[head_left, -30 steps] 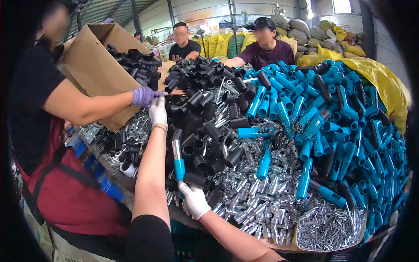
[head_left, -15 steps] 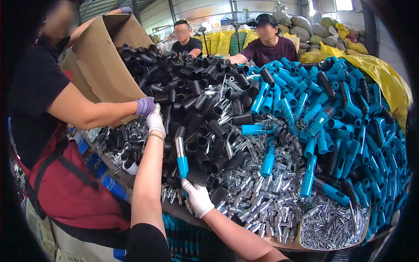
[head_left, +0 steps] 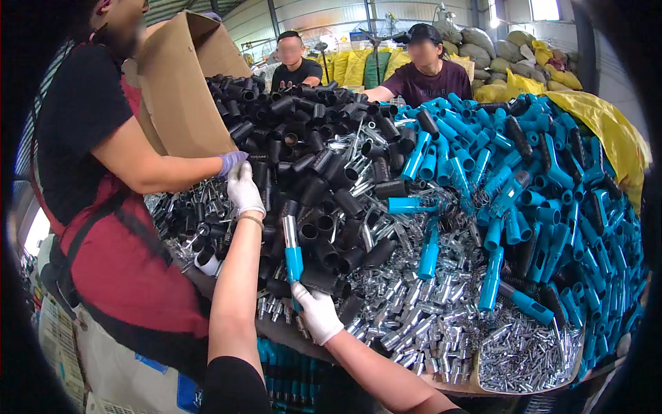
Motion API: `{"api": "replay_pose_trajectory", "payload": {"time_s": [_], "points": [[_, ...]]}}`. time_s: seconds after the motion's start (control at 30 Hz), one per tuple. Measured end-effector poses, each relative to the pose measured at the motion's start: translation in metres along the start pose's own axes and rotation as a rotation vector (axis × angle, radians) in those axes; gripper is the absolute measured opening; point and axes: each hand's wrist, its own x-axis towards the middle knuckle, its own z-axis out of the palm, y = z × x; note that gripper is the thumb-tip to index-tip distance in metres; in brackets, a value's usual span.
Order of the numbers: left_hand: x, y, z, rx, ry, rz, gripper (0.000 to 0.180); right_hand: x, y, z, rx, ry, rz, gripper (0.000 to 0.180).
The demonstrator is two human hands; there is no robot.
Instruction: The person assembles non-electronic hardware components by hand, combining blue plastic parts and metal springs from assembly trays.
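Observation:
My left hand point(head_left: 245, 192), in a white glove, reaches up to the edge of the black tube pile point(head_left: 303, 148), beside a co-worker's purple-gloved hand. Its fingers look stretched out, and I see nothing held in them. In my white-gloved right hand point(head_left: 319, 316), a tubular part point(head_left: 294, 264) is gripped by its blue lower end. It stands nearly upright, with a silver tube in the middle and a black piece at the top. Black tubes lie around it, and small silver metal fittings point(head_left: 427, 310) spread to the right of this hand.
A co-worker in a red apron point(head_left: 131, 262) stands close on my left, holding a tipped cardboard box point(head_left: 183, 90). Blue tubular parts point(head_left: 545, 207) are heaped on the right. A tray of small metal pins point(head_left: 531, 355) sits at the near edge. Two people are across the pile.
The co-worker on the left and the cardboard box have shifted right. My left hand has drawn slightly nearer. My right hand keeps its grip on the part and has barely moved.

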Motion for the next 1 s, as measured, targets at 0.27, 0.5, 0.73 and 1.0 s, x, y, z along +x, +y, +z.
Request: {"api": "replay_pose_trajectory", "payload": {"time_s": [0.27, 0.5, 0.73, 1.0], "points": [[0.0, 0.003, -0.008, 0.039, 0.11, -0.065, 0.036, 0.003, 0.006, -0.003, -0.015, 0.012, -0.03, 0.03], [-0.002, 0.006, -0.003, -0.074, 0.13, -0.075, 0.034, 0.002, 0.0, -0.002, 0.013, 0.01, 0.024, 0.03], [-0.01, 0.01, 0.004, 0.176, 0.148, 0.049, 0.044, 0.003, 0.004, -0.005, 0.011, 0.014, 0.014, 0.03], [0.044, -0.064, -0.027, -0.343, 0.312, -0.177, 0.045, 0.0, 0.009, 0.008, 0.008, 0.01, -0.049, 0.029]]}}
